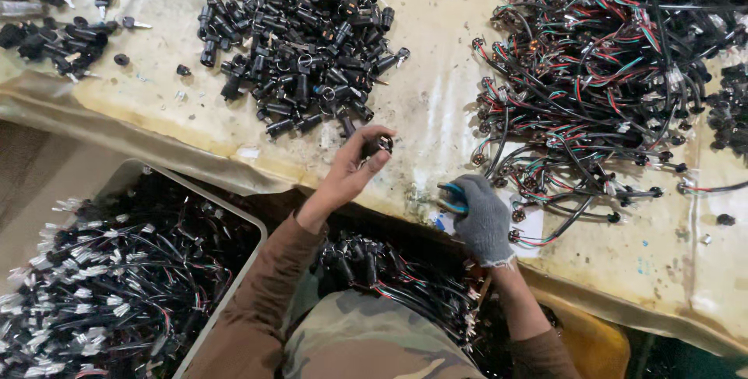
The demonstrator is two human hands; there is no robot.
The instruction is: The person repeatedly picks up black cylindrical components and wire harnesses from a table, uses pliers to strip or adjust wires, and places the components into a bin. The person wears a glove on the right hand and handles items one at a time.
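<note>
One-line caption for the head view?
Bare left hand pinches a black connector below a connector pile; gloved right hand grips blue-handled pliers.

Assembly workshop: heaped connectors [300, 36], wire harnesses [592, 75].

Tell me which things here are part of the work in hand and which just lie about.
In hand:
- left hand holding a black connector
- gloved right hand gripping blue-handled pliers
- pile of black connectors
- wire bundles

Lying about:
- bin of finished wires
- small pile of black parts
- worn table cover
</note>
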